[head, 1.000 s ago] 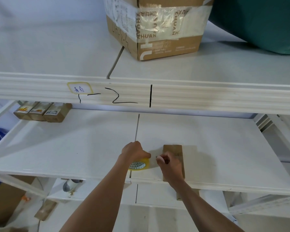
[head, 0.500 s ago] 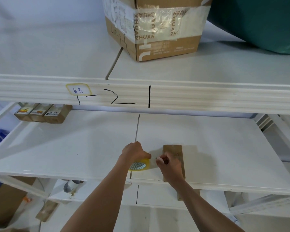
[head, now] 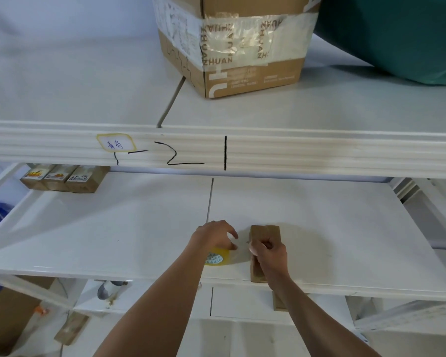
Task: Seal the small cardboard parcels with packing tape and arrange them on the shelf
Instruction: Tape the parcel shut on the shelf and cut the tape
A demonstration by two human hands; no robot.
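A small brown cardboard parcel (head: 265,232) lies on the white middle shelf (head: 345,240), close to its front edge. My right hand (head: 270,256) rests on the parcel's near half and pinches the end of a clear tape strip (head: 240,251). That strip runs left to a yellow tape roll (head: 216,258) lying on the shelf. My left hand (head: 213,238) sits over the roll and holds it, its fingers curled with the fingertips raised toward the parcel. Part of the roll is hidden under the palm.
Three small labelled parcels (head: 62,177) stand in a row at the shelf's back left. A big taped carton (head: 232,47) and a green bundle (head: 397,34) sit on the upper shelf. Below, more small parcels (head: 280,301) lie on a lower shelf.
My left hand's fingers have lifted and spread off the roll, so more of the roll shows. My right hand stays on the parcel.
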